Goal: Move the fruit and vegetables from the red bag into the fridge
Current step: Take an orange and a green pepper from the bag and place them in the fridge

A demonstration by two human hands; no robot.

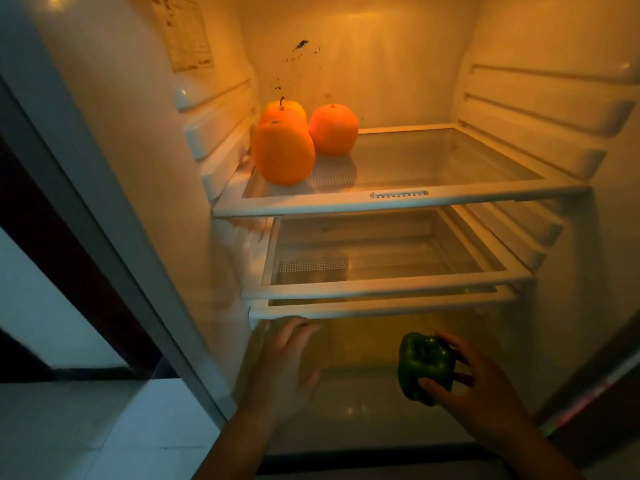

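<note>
While left hand (284, 370) spreads empty, right hand (485, 393) grips the pepper (420, 363) upright, stem-end up.

Green pepper (425, 364); three orange fruits (283, 152); cream shelves (398, 202).

Green pepper (420, 362): smooth, waxy, glossy skin. Orange fruits (283, 154): smooth, matt skin. Top shelf (398, 203): clear glass pane, dotted print strip, smooth off-white plastic frame. Lower shelf (381, 289): same glass and plastic. Fridge wall (114, 98): smooth semi-gloss plastic. Label (181, 32): printed paper, flat. Floor tiles (69, 427): smooth, glossy.
</note>
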